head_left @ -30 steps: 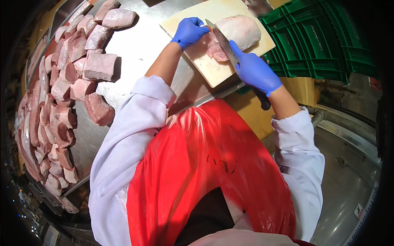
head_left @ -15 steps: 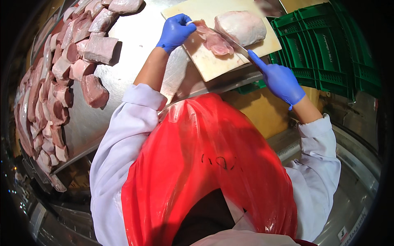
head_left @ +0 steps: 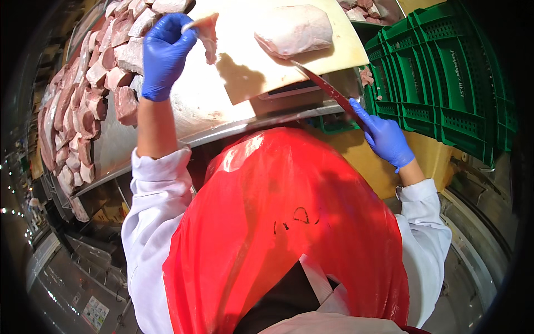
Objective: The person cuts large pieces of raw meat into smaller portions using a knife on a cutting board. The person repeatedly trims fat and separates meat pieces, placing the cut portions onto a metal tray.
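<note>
My left hand (head_left: 167,54), in a blue glove, pinches a thin strip of meat (head_left: 208,37) by its upper end. The strip hangs over the left edge of the white cutting board (head_left: 261,83). In my right hand (head_left: 387,139), also gloved in blue, is a knife (head_left: 328,89) held by its handle, the index finger stretched along it. Its blade points up and left, with the tip just below the large pale piece of meat (head_left: 295,30) that lies on the board. The tip looks apart from the meat.
Many cut meat pieces (head_left: 83,111) are heaped on the metal table (head_left: 119,149) at the left. Green plastic crates (head_left: 428,72) stand at the right, close to the board. More meat chunks (head_left: 364,10) lie beyond the board. A metal rail (head_left: 233,129) runs along the table's front.
My left hand has moved left, lifting the meat strip off the board. The knife has come away from the meat toward me. The large piece now appears farther left in view.
</note>
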The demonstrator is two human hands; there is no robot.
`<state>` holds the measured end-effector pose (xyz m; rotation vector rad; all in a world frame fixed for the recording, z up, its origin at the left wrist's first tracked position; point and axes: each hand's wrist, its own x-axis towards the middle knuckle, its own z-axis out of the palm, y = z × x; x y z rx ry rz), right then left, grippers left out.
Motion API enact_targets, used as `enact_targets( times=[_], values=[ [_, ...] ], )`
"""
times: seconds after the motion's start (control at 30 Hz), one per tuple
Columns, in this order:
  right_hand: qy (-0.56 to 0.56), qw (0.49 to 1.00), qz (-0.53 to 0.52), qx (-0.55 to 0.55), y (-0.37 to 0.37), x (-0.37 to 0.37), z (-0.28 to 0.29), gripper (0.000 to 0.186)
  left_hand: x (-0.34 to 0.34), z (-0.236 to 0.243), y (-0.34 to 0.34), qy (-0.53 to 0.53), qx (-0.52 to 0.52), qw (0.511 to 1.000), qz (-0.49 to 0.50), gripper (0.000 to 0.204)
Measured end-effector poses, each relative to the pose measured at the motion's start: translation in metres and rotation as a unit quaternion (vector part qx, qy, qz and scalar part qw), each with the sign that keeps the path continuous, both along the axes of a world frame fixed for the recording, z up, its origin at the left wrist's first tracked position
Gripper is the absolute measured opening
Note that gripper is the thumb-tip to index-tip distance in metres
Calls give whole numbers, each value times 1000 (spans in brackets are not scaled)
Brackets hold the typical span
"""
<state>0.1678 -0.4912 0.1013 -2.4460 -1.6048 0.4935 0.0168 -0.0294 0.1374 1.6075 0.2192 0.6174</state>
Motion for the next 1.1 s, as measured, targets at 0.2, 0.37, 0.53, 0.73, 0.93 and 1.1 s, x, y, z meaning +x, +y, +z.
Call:
enact_targets(
  times=[0.2, 0.37, 0.53, 0.73, 0.93, 1.1],
  values=[
    [140, 973, -144, 117, -45, 5, -19, 73, 27, 105, -36, -40, 73, 996, 12, 19],
    [190, 940, -220, 178, -71, 1, -38, 71, 80, 147, -104, -68, 12, 997, 17, 19],
    [239, 899, -278, 242, -74, -5, -45, 72, 56, 134, -78, -120, -111, 986, -22, 22],
    [254, 909, -228, 240, -51, 13, -62, 66, -57, 127, -80, -162, -104, 966, 170, 16],
    [190, 930, -135, 285, 13, 32, -56, 52, -251, 71, -5, -41, 64, 885, 459, 12],
    [185, 954, -63, 227, 90, 42, -31, 63, -528, -36, 78, -129, -223, 792, 553, 11]
  ],
)
